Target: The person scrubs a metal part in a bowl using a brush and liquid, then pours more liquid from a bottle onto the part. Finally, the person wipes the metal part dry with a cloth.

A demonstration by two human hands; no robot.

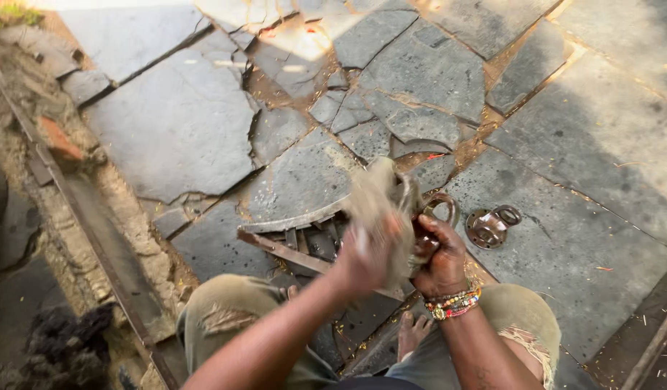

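The left hand (368, 253) is closed around a grey rag (377, 195), and the right hand (440, 254) grips one rusty metal ring part (438, 209). One more round metal fitting (490, 225) lies on the stone floor (579, 238), just right of the right hand.

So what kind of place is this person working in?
Probably an outdoor yard used as a makeshift metal workshop. The ground is cracked stone paving with dirt in the gaps, a metal fitting and a curved metal strip lie on it, and sunlight falls across the slabs.
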